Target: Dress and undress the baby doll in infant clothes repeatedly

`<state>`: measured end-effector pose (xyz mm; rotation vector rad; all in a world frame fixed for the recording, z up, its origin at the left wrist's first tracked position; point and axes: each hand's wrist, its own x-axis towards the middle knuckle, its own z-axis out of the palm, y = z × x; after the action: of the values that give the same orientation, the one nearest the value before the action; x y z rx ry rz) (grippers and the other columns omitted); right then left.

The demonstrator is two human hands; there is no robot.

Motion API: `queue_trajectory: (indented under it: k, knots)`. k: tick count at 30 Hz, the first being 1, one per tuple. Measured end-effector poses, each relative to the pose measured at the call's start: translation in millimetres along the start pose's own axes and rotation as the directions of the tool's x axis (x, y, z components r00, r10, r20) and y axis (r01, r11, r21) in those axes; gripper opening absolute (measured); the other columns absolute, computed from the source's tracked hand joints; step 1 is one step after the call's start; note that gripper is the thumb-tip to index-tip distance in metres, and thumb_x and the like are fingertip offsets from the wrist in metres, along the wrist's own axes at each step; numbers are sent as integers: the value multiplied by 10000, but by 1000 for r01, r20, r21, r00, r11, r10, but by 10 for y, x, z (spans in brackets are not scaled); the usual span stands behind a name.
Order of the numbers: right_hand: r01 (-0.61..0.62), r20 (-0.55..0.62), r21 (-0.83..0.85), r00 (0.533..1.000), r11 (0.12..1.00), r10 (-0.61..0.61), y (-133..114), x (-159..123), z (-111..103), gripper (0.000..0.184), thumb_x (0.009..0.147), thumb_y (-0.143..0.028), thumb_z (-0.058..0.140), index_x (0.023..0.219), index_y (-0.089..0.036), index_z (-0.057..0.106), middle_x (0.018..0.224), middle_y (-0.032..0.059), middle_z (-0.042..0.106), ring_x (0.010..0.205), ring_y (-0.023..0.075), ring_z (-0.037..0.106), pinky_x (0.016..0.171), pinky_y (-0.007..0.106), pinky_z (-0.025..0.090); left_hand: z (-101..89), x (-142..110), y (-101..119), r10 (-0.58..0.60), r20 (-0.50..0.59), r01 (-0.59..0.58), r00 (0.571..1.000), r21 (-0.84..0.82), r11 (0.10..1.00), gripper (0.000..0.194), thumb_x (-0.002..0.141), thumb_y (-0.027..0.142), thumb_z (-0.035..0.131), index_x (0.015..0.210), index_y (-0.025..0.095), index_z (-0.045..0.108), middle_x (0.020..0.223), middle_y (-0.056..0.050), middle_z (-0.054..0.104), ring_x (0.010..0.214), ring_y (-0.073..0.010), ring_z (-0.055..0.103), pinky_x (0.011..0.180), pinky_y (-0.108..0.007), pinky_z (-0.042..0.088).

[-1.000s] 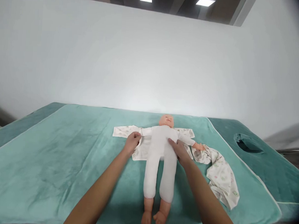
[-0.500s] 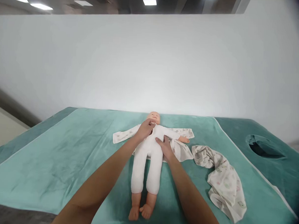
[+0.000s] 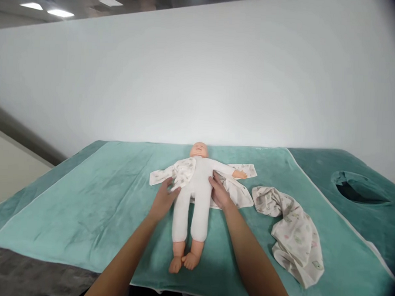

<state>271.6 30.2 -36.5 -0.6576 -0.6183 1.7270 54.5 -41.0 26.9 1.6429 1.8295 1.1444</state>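
A baby doll [image 3: 201,174] in a white body suit lies on its back, head away from me. Beneath it is spread a small printed baby shirt [image 3: 236,191]. The shirt's left front panel [image 3: 184,170] is folded over the doll's arm and chest on that side; the other arm lies bare on top of the other sleeve. Beside the doll's left-hand hip, my left hand [image 3: 164,200] is open, thumb and fingers apart at the panel's lower edge. My right hand [image 3: 220,193] rests open against the doll's right-hand side, thumb on the body.
A crumpled printed cloth garment [image 3: 298,235] lies to the right of the doll. The green padded mat [image 3: 83,213] covers the table, with a dark opening [image 3: 359,192] at its right. A white wall [image 3: 200,78] stands behind.
My left hand has moved from the doll's chest down to its left-hand hip. The shirt panel there now covers the arm and part of the chest. My right hand stays at the doll's side.
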Motion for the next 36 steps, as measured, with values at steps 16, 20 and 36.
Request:
queue_trajectory:
  k: [16, 20, 36]
  knots:
    - [49, -9, -103, 999, 993, -51, 87, 86, -100, 586, 860, -490, 685, 1408, -361, 524, 1545, -51, 457, 1405, 172, 466, 1198, 403, 361, 160, -658, 481, 284, 210, -319, 936, 160, 934, 202, 1003, 340, 441, 1040, 241, 613, 928, -20, 631, 856, -177, 619, 773, -318, 513]
    - [56, 40, -6, 998, 998, -56, 52, 85, -107, 527, 826, -403, 729, 1329, -336, 585, 1453, -29, 572, 1329, 172, 548, 1165, 386, 410, 149, -658, 407, 315, 141, -342, 939, 265, 901, 288, 956, 313, 539, 1235, 244, 560, 1136, -57, 592, 1027, -206, 606, 870, -354, 523]
    - [51, 43, 58, 998, 997, -54, -23, 42, -78, 524, 744, -359, 776, 1245, -291, 641, 1342, -5, 664, 1225, 203, 622, 1073, 369, 490, 125, -591, 490, 313, 235, -364, 920, 225, 904, 211, 972, 352, 419, 940, 277, 613, 942, -41, 660, 913, -235, 633, 816, -382, 508]
